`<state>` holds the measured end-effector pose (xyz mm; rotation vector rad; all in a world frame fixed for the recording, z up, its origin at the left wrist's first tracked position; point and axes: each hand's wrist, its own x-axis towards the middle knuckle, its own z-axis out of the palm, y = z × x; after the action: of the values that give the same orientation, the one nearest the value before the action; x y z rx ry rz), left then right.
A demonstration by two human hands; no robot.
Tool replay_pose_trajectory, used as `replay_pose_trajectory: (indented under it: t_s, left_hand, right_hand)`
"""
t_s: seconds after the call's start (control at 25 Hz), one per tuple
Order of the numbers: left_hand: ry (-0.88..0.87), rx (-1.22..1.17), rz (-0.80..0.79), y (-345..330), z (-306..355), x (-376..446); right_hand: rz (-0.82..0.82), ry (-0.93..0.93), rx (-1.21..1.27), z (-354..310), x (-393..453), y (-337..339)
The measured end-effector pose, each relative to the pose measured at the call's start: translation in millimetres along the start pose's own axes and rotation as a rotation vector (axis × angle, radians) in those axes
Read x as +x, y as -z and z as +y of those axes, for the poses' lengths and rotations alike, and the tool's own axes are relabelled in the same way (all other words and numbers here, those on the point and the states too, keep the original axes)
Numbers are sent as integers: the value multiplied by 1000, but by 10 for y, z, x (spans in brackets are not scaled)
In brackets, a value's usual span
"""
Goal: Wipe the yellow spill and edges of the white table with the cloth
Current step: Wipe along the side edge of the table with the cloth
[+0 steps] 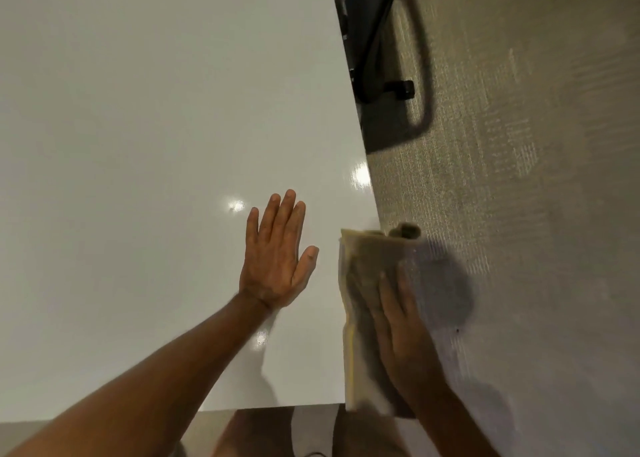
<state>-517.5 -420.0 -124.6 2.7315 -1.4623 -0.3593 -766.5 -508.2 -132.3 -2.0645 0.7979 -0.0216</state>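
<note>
The glossy white table (156, 127) fills the left and middle of the head view. My left hand (277, 255) lies flat on the tabletop, fingers spread, holding nothing. My right hand (405, 338) presses a grey-beige cloth (367, 269) with a yellowish stained side against the table's right edge, near its front right corner. The cloth folds over the edge and hides it there. I see no yellow spill on the visible tabletop.
Grey carpet (519, 144) lies to the right of the table. A black chair base (377, 40) with a castor stands on the carpet at the top, close to the table's right edge. My legs show below the table's front edge.
</note>
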Motion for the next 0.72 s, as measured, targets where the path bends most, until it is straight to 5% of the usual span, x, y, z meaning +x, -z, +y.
replay_pose_trajectory:
  t_s: [0.24, 0.56, 0.72]
  left_hand:
    - [2, -21, -17, 54, 24, 6]
    - [-23, 56, -33, 10, -42, 7]
    - [-36, 32, 13, -65, -69, 7]
  right_hand:
    - [39, -58, -50, -69, -56, -68]
    - [209, 117, -139, -544, 2134, 353]
    - [159, 31, -62, -723, 3014, 502]
